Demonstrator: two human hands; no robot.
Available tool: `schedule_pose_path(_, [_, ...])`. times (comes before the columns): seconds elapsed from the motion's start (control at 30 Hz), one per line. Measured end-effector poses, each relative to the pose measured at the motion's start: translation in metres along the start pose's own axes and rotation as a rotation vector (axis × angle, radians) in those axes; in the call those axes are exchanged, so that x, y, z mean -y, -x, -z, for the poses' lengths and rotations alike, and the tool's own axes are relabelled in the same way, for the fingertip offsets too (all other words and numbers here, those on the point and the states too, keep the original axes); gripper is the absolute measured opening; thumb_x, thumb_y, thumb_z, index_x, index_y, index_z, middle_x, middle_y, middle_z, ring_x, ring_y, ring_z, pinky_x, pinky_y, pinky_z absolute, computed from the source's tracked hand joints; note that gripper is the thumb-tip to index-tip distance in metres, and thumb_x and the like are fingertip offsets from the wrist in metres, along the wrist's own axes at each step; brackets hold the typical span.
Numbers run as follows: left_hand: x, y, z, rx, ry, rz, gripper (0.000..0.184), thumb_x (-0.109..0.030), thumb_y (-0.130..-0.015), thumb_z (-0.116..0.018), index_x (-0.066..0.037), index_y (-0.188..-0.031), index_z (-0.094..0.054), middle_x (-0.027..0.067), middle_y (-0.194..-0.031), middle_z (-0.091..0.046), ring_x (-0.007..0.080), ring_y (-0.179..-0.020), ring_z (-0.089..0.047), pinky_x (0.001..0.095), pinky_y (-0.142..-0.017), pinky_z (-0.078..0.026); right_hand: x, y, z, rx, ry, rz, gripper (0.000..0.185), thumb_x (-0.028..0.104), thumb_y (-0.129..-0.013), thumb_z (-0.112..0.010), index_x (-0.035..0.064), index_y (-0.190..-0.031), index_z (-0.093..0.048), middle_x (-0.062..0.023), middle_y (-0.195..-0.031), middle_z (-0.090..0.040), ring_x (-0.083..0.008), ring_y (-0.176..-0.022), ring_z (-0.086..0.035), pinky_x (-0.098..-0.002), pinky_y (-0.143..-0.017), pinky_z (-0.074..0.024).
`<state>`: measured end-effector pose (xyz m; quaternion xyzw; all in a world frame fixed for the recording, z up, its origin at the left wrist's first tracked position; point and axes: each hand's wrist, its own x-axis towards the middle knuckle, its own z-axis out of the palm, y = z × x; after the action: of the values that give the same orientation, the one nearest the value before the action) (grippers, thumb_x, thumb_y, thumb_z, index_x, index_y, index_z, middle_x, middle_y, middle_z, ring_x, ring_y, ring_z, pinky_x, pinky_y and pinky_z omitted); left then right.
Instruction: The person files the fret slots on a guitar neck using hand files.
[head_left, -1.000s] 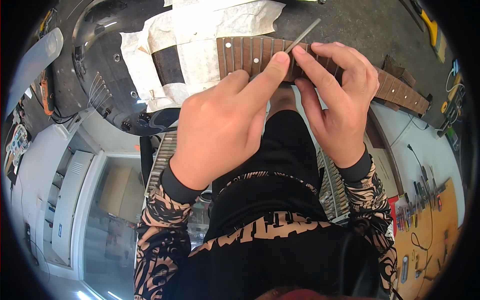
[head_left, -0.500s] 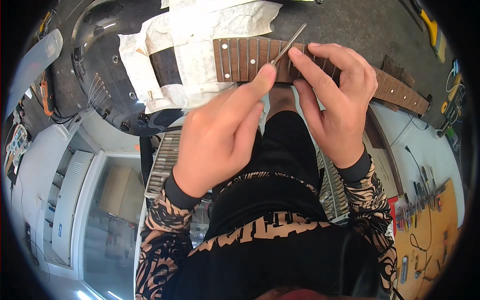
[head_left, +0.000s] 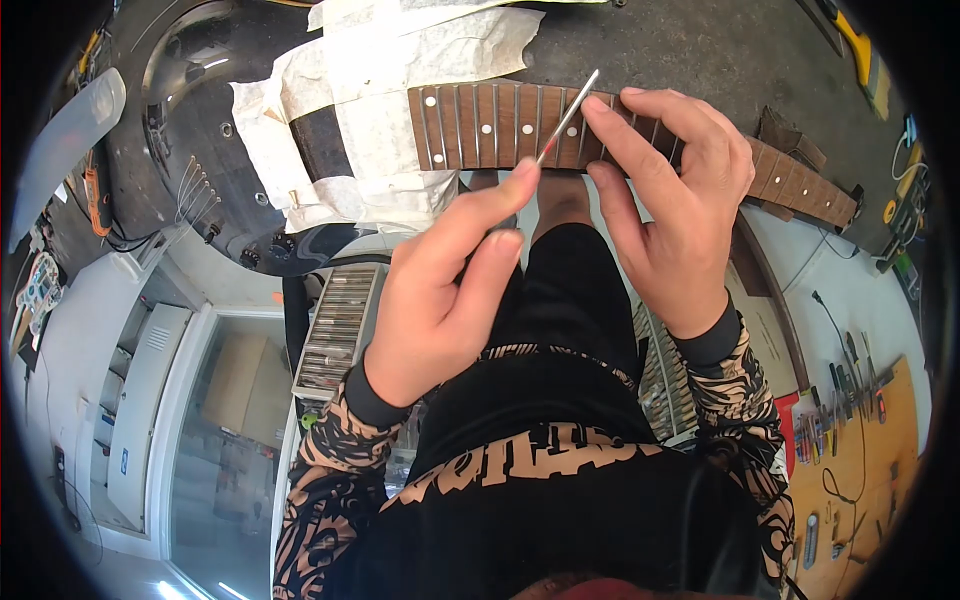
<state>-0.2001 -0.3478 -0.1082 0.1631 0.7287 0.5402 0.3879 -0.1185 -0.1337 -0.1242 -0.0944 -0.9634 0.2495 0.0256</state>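
Gripping a slim metal file (head_left: 568,117) in curled fingers, the left hand (head_left: 440,280) is holding it aslant over the guitar fretboard (head_left: 466,125); the right hand (head_left: 680,200) is resting parted, empty fingers there. The work is probably calling for light, level pressure. Leftward, the taped guitar body (head_left: 190,125) is lying on the counter (head_left: 680,50).

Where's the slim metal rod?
In the head view, right of upper centre, the metal rod slants over the guitar fretboard, between the left hand and right hand.
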Motion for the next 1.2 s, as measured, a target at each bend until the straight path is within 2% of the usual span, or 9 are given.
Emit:
schedule_pose_path(0.17, [-0.024, -0.039, 0.009, 0.191, -0.663, -0.124, 0.040, -0.001, -0.105, -0.059, 0.001, -0.145, -0.064, 0.0098, -0.115, -0.075, 0.0154, -0.088, -0.070, 0.0293, -0.077, -0.054, -0.006, 0.003, -0.008, -0.090, -0.021, 0.017, 0.052, 0.008, -0.079, -0.083, 0.0209, -0.129, -0.077, 0.0000, -0.130, -0.066, -0.0249, -0.123, -0.059, -0.0434, -0.103, -0.0375])
schedule_pose_path(0.3, [-0.008, -0.022, 0.013, 0.075, -0.129, -0.011, 0.045, 0.000, -0.103, -0.061, -0.001, -0.149, -0.061, 0.0166, -0.125, -0.075, 0.0218, -0.103, -0.075, 0.0279, -0.089, -0.055, -0.006, 0.002, -0.007, -0.079, -0.016, 0.028, 0.052, 0.008, -0.079, -0.083, 0.0209, -0.128, -0.077, 0.0001, -0.130, -0.066, -0.0246, -0.122, -0.059, -0.0432, -0.102, -0.0377])
schedule_pose_path(0.47, [-0.004, 0.012, 0.008, 0.033, 0.318, 0.292, 0.042, -0.002, -0.108, -0.057, 0.003, -0.149, -0.058, 0.0146, -0.141, -0.068, 0.0164, -0.122, -0.065, 0.0282, -0.104, -0.048, -0.003, -0.001, -0.003, -0.025, -0.013, 0.021, 0.052, 0.006, -0.081, -0.083, 0.0188, -0.131, -0.077, -0.0023, -0.132, -0.066, -0.0266, -0.125, -0.057, -0.0423, -0.106, -0.0383])
schedule_pose_path(0.57, [-0.006, 0.006, 0.001, 0.067, 0.070, 0.199, 0.045, -0.001, -0.105, -0.060, 0.001, -0.150, -0.058, 0.0159, -0.133, -0.072, 0.0208, -0.112, -0.071, 0.0287, -0.098, -0.053, -0.003, 0.000, 0.000, 0.001, -0.019, 0.014, 0.053, 0.005, -0.082, -0.083, 0.0174, -0.133, -0.077, -0.0037, -0.134, -0.065, -0.0280, -0.127, -0.055, -0.0421, -0.108, -0.0391])
schedule_pose_path(0.7, [-0.030, -0.032, 0.004, 0.228, -0.587, 0.040, 0.048, 0.000, -0.101, -0.064, -0.003, -0.149, -0.059, 0.0176, -0.121, -0.074, 0.0295, -0.097, -0.075, 0.0309, -0.089, -0.058, -0.006, 0.003, -0.003, -0.043, -0.061, -0.001, 0.054, 0.004, -0.081, -0.084, 0.0168, -0.133, -0.076, -0.0045, -0.135, -0.065, -0.0297, -0.128, -0.054, -0.0431, -0.109, -0.0403])
schedule_pose_path(0.8, [-0.013, -0.028, -0.001, 0.115, -0.299, -0.069, 0.047, -0.001, -0.103, -0.063, -0.001, -0.149, -0.059, 0.0172, -0.124, -0.074, 0.0278, -0.100, -0.075, 0.0306, -0.091, -0.058, -0.007, 0.006, 0.001, -0.026, -0.027, -0.028, 0.055, 0.003, -0.081, -0.084, 0.0167, -0.133, -0.076, -0.0050, -0.136, -0.065, -0.0313, -0.131, -0.054, -0.0439, -0.111, -0.0406])
schedule_pose_path(0.97, [-0.012, 0.004, -0.007, 0.028, 0.261, 0.280, 0.042, -0.002, -0.107, -0.060, 0.003, -0.148, -0.059, 0.0154, -0.135, -0.071, 0.0193, -0.115, -0.070, 0.0290, -0.099, -0.052, -0.011, 0.008, 0.001, -0.018, -0.038, -0.015, 0.056, 0.004, -0.081, -0.084, 0.0170, -0.134, -0.076, -0.0049, -0.137, -0.064, -0.0322, -0.132, -0.053, -0.0442, -0.113, -0.0400])
schedule_pose_path(1.1, [-0.009, 0.009, -0.013, 0.015, 0.133, 0.183, 0.043, -0.002, -0.106, -0.061, 0.001, -0.149, -0.059, 0.0160, -0.131, -0.072, 0.0203, -0.109, -0.072, 0.0282, -0.094, -0.053, -0.014, 0.008, -0.003, -0.055, -0.037, -0.010, 0.055, 0.009, -0.080, -0.085, 0.0212, -0.132, -0.076, -0.0021, -0.135, -0.065, -0.0294, -0.129, -0.058, -0.0433, -0.107, -0.0387])
schedule_pose_path(1.2, [-0.013, -0.017, -0.017, 0.065, -0.316, -0.037, 0.046, -0.002, -0.104, -0.063, -0.002, -0.149, -0.060, 0.0172, -0.121, -0.075, 0.0257, -0.096, -0.076, 0.0280, -0.085, -0.056, -0.014, 0.009, -0.003, -0.055, -0.043, -0.008, 0.054, 0.010, -0.080, -0.085, 0.0213, -0.132, -0.076, -0.0018, -0.135, -0.064, -0.0294, -0.129, -0.058, -0.0434, -0.107, -0.0385])
